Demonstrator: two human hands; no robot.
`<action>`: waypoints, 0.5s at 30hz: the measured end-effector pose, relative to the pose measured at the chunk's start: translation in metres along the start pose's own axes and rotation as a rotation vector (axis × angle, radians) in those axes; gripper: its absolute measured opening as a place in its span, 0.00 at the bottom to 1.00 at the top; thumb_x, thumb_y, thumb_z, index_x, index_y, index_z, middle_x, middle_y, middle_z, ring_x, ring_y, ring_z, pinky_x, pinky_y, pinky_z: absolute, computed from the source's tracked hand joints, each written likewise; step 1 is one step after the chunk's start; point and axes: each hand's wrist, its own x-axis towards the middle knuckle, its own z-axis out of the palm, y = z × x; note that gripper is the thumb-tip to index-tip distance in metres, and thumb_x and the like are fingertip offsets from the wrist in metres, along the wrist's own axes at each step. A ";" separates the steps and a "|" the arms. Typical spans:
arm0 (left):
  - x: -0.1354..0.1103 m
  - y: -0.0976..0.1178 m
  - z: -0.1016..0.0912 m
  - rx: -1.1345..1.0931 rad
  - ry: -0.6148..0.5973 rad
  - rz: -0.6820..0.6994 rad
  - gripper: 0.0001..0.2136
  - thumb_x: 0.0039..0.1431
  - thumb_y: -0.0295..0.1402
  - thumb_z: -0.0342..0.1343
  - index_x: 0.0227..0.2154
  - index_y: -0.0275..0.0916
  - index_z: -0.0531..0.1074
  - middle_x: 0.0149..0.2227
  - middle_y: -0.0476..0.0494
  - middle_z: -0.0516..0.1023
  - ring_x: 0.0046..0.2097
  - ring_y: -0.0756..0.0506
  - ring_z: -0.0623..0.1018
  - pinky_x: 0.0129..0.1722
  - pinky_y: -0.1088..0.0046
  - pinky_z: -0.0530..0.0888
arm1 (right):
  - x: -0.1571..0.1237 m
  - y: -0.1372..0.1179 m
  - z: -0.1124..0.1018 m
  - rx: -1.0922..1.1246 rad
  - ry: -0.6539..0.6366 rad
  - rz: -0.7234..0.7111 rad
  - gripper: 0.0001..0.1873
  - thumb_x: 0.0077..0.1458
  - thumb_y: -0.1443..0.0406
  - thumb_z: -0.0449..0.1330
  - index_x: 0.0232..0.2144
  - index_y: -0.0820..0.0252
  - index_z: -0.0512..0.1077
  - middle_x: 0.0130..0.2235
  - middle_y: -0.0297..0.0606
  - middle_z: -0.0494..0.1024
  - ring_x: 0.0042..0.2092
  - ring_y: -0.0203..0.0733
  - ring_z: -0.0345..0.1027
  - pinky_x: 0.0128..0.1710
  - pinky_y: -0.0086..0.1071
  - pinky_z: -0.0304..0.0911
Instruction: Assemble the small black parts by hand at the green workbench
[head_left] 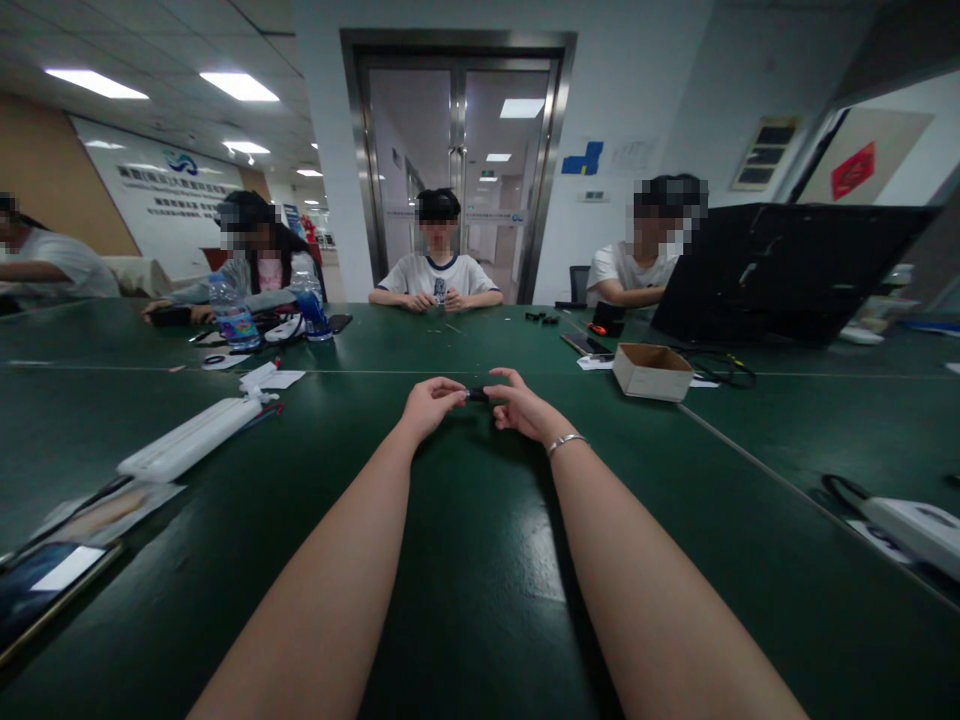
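Both my arms reach forward over a dark green table (465, 600). My left hand (431, 405) and my right hand (521, 405) meet in the middle, fingers pinched on the two ends of a small black part (478, 395) held just above the tabletop. A silver bracelet (566, 441) circles my right wrist. The part is too small to name.
A white power strip (187, 440) lies to the left, a phone (45, 585) at the near left edge. An open cardboard box (651, 370) and an open black laptop (780, 270) stand at the right. Water bottles (232, 315) and several seated people line the far side.
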 end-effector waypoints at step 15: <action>0.000 0.000 0.000 0.019 0.008 0.003 0.10 0.42 0.33 0.64 0.29 0.34 0.74 0.26 0.44 0.77 0.32 0.46 0.77 0.36 0.68 0.72 | 0.004 0.003 0.000 -0.043 0.026 -0.037 0.25 0.46 0.69 0.63 0.44 0.53 0.58 0.32 0.27 0.69 0.16 0.24 0.52 0.14 0.21 0.60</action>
